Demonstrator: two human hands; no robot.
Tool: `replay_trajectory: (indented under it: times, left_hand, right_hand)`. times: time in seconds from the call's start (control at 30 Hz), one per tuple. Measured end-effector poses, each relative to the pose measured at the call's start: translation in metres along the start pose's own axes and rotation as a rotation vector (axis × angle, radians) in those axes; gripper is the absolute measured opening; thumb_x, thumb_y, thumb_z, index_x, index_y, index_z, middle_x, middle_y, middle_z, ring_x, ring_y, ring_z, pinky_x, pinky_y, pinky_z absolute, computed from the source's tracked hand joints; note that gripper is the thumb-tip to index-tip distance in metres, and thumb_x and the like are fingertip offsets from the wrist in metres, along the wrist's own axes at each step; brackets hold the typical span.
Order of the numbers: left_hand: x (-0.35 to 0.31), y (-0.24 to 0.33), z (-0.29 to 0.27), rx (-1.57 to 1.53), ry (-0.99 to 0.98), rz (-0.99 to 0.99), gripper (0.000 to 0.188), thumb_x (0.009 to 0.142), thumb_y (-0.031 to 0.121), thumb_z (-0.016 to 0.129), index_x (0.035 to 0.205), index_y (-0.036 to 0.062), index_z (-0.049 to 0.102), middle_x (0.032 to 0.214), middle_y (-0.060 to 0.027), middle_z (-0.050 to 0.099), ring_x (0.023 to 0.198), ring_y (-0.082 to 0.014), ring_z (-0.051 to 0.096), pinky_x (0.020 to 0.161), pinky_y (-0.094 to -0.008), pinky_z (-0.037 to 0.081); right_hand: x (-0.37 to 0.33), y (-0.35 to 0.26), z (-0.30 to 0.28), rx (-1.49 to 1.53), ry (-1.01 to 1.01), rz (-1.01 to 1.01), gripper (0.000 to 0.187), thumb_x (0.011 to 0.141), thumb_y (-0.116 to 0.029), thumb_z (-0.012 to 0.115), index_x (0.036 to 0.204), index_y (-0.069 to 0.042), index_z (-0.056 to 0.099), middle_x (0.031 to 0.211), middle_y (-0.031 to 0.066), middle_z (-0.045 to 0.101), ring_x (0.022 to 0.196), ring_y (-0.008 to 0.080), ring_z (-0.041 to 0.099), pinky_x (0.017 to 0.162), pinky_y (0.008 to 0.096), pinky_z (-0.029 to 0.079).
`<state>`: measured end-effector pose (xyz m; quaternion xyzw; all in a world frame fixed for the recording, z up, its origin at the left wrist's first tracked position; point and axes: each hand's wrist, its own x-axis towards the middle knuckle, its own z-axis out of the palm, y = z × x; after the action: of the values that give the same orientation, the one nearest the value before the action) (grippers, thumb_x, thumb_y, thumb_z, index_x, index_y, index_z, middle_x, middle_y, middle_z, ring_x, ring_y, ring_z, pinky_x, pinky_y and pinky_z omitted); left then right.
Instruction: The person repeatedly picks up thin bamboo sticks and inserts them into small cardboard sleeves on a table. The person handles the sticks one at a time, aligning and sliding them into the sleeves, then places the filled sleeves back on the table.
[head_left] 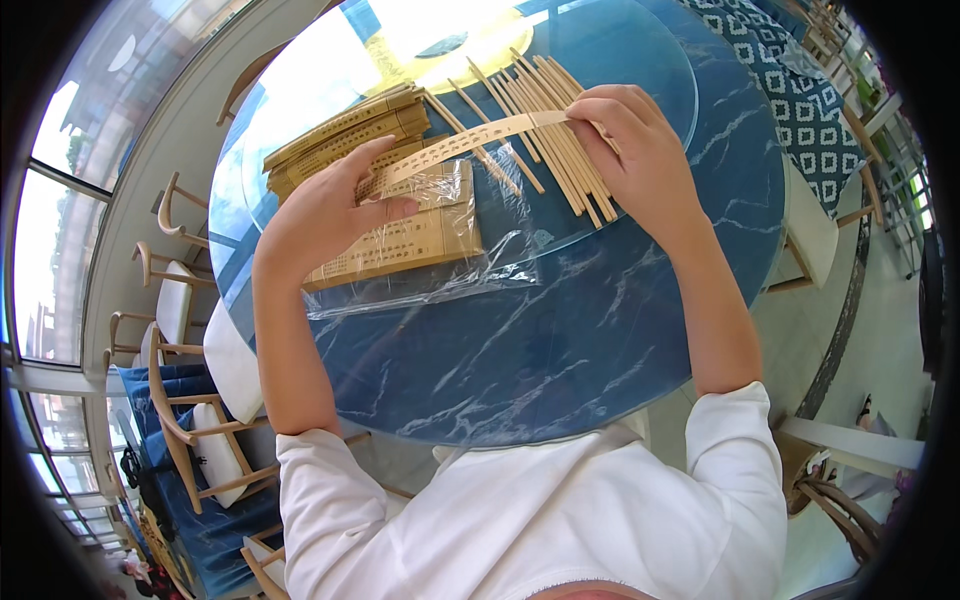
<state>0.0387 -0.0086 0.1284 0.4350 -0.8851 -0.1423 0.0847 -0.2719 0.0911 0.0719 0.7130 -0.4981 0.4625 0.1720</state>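
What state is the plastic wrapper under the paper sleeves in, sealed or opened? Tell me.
Opened. The clear plastic wrapper lies spread flat on the blue table, with sleeve stacks resting on it, partly uncovered.

Round table [600, 340], landmark: deep blue top with white marble veining, under a clear glass turntable [660, 70] tinted blue.

On the table: loose pale tan bamboo chopsticks [560, 130]; tan paper chopstick sleeve [470, 140] with small dark print, held above them; stacks of tan paper sleeves [350, 130] with dark dotted print; transparent plastic wrap [480, 260], glossy.

Beyond the table's far right edge: navy carpet [800, 100] with white square-key pattern.

Left of the table: light wood chairs [190, 420] with white cushions.

Near side: white sleeves [740, 450].
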Motion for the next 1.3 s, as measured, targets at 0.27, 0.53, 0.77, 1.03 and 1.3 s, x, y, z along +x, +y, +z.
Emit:
replay_trajectory:
  times: [0.27, 0.53, 0.77, 1.03, 1.3]
  left_hand:
    - [0.029, 0.038, 0.084, -0.323, -0.019, 0.292, 0.060, 0.097, 0.044, 0.078, 0.142, 0.0075, 0.064, 0.119, -0.0142, 0.074, 0.110, -0.0315, 0.069, 0.090, -0.0420, 0.055]
    - [0.034, 0.024, 0.116, -0.308, 0.253, 0.377, 0.037, 0.101, 0.036, 0.073, 0.118, 0.0032, 0.074, 0.091, -0.0121, 0.068, 0.083, -0.0336, 0.066, 0.079, -0.0433, 0.054]
    - [0.035, 0.017, 0.117, -0.598, 0.133, 0.247, 0.036, 0.111, 0.031, 0.056, 0.125, 0.0033, 0.073, 0.097, -0.0126, 0.068, 0.088, -0.0296, 0.067, 0.082, -0.0388, 0.052]
    - [0.036, -0.002, 0.119, -0.958, -0.059, 0.101, 0.048, 0.113, 0.031, 0.037, 0.140, 0.0047, 0.068, 0.099, -0.0013, 0.062, 0.086, -0.0115, 0.056, 0.082, -0.0299, 0.048]
    - [0.038, 0.001, 0.116, -0.989, -0.054, 0.085, 0.054, 0.113, 0.029, 0.037, 0.154, -0.0003, 0.054, 0.106, -0.0027, 0.064, 0.090, -0.0121, 0.057, 0.088, -0.0289, 0.047]
  right_hand:
    - [-0.028, -0.019, 0.044, 0.050, -0.192, -0.183, 0.020, 0.089, -0.011, 0.080, 0.106, -0.007, 0.069, 0.103, 0.0059, 0.070, 0.104, 0.0250, 0.069, 0.088, 0.0365, 0.060]
    - [-0.042, 0.006, 0.044, -0.136, -0.281, 0.048, 0.017, 0.094, -0.018, 0.077, 0.103, -0.005, 0.073, 0.126, 0.0111, 0.070, 0.126, 0.0317, 0.063, 0.105, 0.0450, 0.052]
    - [-0.052, -0.002, 0.063, -0.349, -0.328, 0.075, 0.021, 0.094, -0.023, 0.076, 0.099, -0.002, 0.075, 0.134, 0.0146, 0.069, 0.140, 0.0334, 0.056, 0.113, 0.0467, 0.046]
    - [-0.017, 0.015, 0.017, 0.057, -0.095, 0.552, 0.018, 0.102, -0.020, 0.072, 0.108, -0.003, 0.071, 0.106, 0.0100, 0.076, 0.108, 0.0222, 0.073, 0.100, 0.0346, 0.055]
    - [-0.024, 0.085, -0.030, 0.688, 0.463, 0.427, 0.021, 0.111, -0.021, 0.063, 0.116, -0.001, 0.067, 0.097, 0.0094, 0.075, 0.093, 0.0193, 0.074, 0.099, 0.0351, 0.060]
